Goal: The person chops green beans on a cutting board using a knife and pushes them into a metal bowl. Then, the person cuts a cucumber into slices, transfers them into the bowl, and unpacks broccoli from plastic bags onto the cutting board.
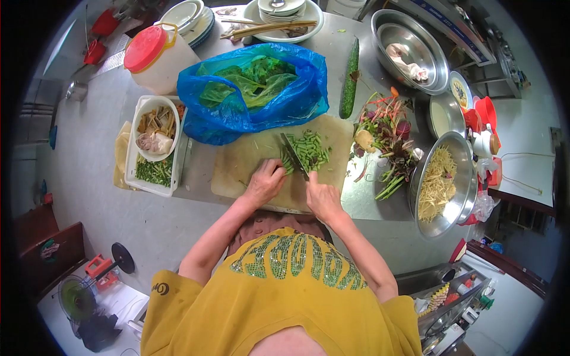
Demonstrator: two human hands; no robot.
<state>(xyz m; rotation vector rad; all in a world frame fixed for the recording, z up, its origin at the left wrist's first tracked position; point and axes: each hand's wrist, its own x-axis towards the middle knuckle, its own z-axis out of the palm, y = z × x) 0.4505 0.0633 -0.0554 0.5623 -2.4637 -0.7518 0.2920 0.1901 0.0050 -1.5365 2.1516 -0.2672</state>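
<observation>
So, chopped grns [313,151] just fwd of R hand [323,200].

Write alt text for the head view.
Right hand holds a knife among chopped green pieces on a cutting board, left hand close to the blade. Beyond lies a blue bag of leafy greens; metal bowls stand at right.

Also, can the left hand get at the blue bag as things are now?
Probably yes: mostly bare cutting board lies between the left hand and the blue bag, with the knife to one side. It seems to steady green pieces.
</observation>
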